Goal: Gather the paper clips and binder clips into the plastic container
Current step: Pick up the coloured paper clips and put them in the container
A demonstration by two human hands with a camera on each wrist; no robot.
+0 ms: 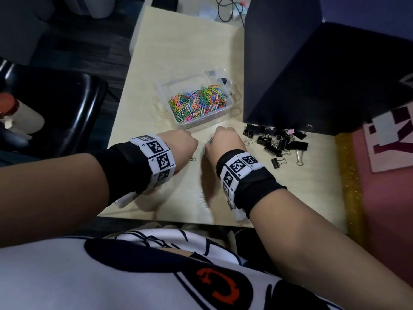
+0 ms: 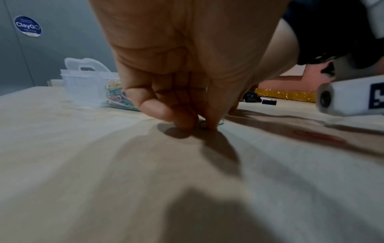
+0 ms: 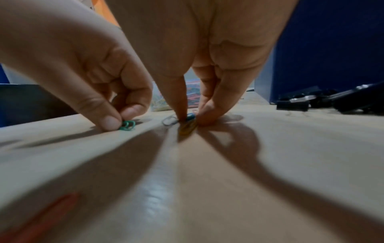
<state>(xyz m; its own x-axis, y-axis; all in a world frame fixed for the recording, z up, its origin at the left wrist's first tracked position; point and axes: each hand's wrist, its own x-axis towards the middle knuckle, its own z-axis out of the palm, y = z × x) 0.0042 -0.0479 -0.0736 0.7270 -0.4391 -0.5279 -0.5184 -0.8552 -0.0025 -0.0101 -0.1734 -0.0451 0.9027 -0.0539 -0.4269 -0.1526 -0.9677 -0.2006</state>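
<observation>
Dark blue box (image 1: 312, 70) on table (image 1: 178, 41); black chair (image 1: 67, 108) left.

Both hands knuckles-up, fingertips curled down: left hand (image 1: 182, 142), right hand (image 1: 225, 139).

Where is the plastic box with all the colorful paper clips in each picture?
Head: the plastic box sits mid-table, just beyond both hands.
Left wrist: plastic box at left, behind the left hand.
Right wrist: only a blurred sliver between the hands.
Shared landmark: the black binder clips.
</observation>
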